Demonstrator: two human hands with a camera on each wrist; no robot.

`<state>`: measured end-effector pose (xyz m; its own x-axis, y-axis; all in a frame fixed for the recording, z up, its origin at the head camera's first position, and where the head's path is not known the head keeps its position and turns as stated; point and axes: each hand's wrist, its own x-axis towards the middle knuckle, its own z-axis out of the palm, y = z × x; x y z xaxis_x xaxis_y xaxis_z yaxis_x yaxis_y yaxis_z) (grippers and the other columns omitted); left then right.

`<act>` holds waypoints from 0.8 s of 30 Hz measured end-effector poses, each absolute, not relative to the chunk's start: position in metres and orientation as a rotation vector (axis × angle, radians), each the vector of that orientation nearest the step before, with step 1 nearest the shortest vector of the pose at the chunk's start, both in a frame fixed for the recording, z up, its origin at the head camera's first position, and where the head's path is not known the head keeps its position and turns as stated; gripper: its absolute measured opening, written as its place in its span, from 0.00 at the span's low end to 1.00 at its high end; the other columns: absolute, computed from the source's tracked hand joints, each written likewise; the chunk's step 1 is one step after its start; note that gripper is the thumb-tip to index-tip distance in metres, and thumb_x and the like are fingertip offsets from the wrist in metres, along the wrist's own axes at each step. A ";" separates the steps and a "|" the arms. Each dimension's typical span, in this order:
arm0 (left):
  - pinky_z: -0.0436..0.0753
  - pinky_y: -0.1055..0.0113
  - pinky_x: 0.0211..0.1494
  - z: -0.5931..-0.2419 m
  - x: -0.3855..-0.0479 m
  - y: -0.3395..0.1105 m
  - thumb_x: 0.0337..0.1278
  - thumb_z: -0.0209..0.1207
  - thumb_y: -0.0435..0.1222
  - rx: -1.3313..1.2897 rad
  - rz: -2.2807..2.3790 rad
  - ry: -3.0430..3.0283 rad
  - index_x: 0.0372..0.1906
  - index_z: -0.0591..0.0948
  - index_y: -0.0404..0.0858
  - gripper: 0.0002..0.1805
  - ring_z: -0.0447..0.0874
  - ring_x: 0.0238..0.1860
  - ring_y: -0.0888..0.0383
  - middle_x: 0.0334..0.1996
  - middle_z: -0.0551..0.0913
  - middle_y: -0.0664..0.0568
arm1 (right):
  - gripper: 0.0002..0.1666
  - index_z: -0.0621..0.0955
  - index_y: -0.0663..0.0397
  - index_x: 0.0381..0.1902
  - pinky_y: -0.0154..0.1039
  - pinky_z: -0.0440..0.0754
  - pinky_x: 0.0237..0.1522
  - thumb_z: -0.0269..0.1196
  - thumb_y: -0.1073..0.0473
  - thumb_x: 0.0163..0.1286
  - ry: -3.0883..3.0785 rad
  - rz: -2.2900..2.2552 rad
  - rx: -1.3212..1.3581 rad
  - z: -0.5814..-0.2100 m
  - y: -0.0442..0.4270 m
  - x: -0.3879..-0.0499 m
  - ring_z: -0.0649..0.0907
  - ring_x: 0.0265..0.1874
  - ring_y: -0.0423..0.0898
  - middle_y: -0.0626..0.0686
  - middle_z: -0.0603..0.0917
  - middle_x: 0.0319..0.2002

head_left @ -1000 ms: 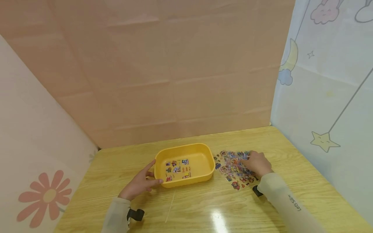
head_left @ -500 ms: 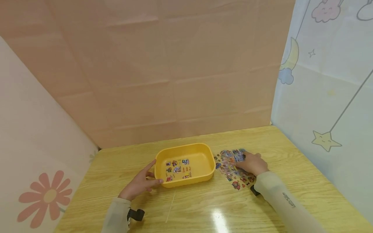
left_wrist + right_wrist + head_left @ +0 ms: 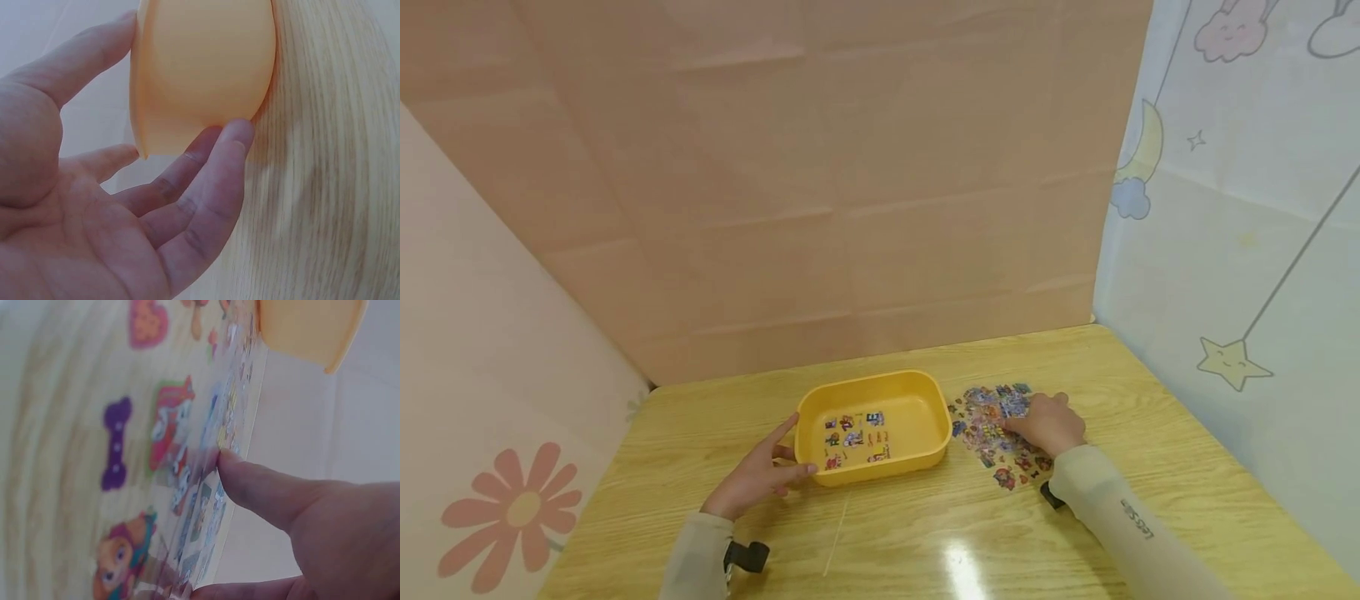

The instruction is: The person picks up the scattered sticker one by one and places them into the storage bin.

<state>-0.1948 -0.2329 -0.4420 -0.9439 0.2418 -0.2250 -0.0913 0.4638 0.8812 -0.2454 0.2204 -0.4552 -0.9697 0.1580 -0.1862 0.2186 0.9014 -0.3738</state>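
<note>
Two-handed work at a pale yellow, wood-grained surface [image 3: 895, 542], from a head-worn view. Held at its left end by the left hand [image 3: 756, 477]: a yellow, rounded-rectangular, open tray [image 3: 880, 473], apparently plastic, upright, with small coloured prints [image 3: 855, 439] along the left part of its floor. Curled against the outer wall in the left-wrist view: bent fingers [image 3: 215, 181], with other fingertips at the rim.

Lying on the surface just right of the tray: a thin, clear sheet [image 3: 985, 429] densely printed with multicoloured cartoon figures, among them a purple bone shape [image 3: 115, 444]. Resting on the right part of the sheet: the right hand [image 3: 1048, 425], its thumb [image 3: 250, 481] touching near faint creases. Impossible to tell pinching from pressing there.

Changed over the last second: position of the right hand, now slightly farther left over the sheet, and of the sheet's visible far-right portion, likewise nearer the tray. Unclear: bending of one sheet or sliding of one layer over another. Unchanged: left-hand hold, tray position, prints inside. Judged accordingly: active handling confined to the sheet, with the tray merely steadied.
</note>
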 end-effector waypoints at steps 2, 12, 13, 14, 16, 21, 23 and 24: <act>0.84 0.57 0.35 -0.442 -0.195 -0.233 0.56 0.71 0.47 0.128 1.471 2.400 0.82 0.49 0.46 0.56 0.82 0.35 0.51 0.51 0.75 0.37 | 0.42 0.77 0.75 0.53 0.50 0.74 0.27 0.67 0.37 0.64 2.928 -0.597 0.284 -0.455 0.220 -0.245 0.75 0.29 0.57 0.80 0.68 0.51; 0.84 0.57 0.34 -0.442 -0.194 -0.233 0.56 0.72 0.47 0.134 1.465 2.413 0.81 0.49 0.46 0.56 0.82 0.34 0.51 0.50 0.76 0.37 | 0.45 0.76 0.73 0.57 0.54 0.76 0.28 0.69 0.36 0.62 2.973 -0.567 0.255 -0.459 0.223 -0.245 0.77 0.30 0.62 0.78 0.71 0.47; 0.84 0.57 0.34 -0.442 -0.194 -0.233 0.56 0.71 0.47 0.134 1.467 2.411 0.81 0.49 0.46 0.56 0.82 0.34 0.51 0.50 0.76 0.37 | 0.46 0.76 0.73 0.58 0.55 0.76 0.29 0.69 0.36 0.62 2.974 -0.570 0.256 -0.459 0.223 -0.246 0.78 0.32 0.63 0.77 0.72 0.47; 0.84 0.57 0.34 -0.442 -0.194 -0.233 0.56 0.72 0.47 0.133 1.469 2.408 0.81 0.49 0.46 0.56 0.82 0.34 0.51 0.50 0.76 0.37 | 0.45 0.76 0.72 0.58 0.55 0.77 0.29 0.69 0.36 0.62 2.972 -0.574 0.260 -0.459 0.224 -0.246 0.78 0.32 0.64 0.77 0.73 0.47; 0.84 0.57 0.34 -0.441 -0.194 -0.232 0.56 0.72 0.47 0.131 1.470 2.404 0.81 0.49 0.46 0.56 0.82 0.34 0.51 0.50 0.76 0.37 | 0.45 0.76 0.70 0.58 0.53 0.76 0.28 0.70 0.35 0.62 2.967 -0.580 0.267 -0.458 0.225 -0.246 0.79 0.32 0.63 0.73 0.77 0.44; 0.83 0.58 0.33 -0.442 -0.195 -0.232 0.56 0.72 0.47 0.130 1.472 2.401 0.82 0.49 0.46 0.56 0.81 0.34 0.51 0.49 0.76 0.38 | 0.41 0.76 0.69 0.48 0.46 0.71 0.24 0.70 0.36 0.61 2.934 -0.637 0.302 -0.458 0.226 -0.246 0.76 0.22 0.53 0.61 0.79 0.28; 0.83 0.59 0.33 -0.442 -0.195 -0.232 0.56 0.72 0.47 0.130 1.472 2.401 0.82 0.49 0.46 0.56 0.81 0.33 0.51 0.49 0.76 0.38 | 0.39 0.74 0.68 0.43 0.46 0.69 0.24 0.71 0.36 0.60 2.919 -0.667 0.315 -0.458 0.227 -0.246 0.75 0.22 0.52 0.59 0.76 0.25; 0.83 0.59 0.33 -0.442 -0.194 -0.232 0.56 0.72 0.47 0.130 1.472 2.401 0.82 0.49 0.46 0.56 0.81 0.33 0.51 0.49 0.76 0.38 | 0.37 0.73 0.66 0.41 0.45 0.69 0.25 0.71 0.36 0.60 2.913 -0.682 0.318 -0.458 0.227 -0.246 0.74 0.21 0.52 0.58 0.75 0.24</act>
<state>-0.1944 -0.2320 -0.4415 -0.9444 0.2418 -0.2227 -0.0887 0.4649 0.8809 -0.2458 0.2269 -0.4580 -0.9690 0.1739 -0.1756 0.2337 0.8755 -0.4229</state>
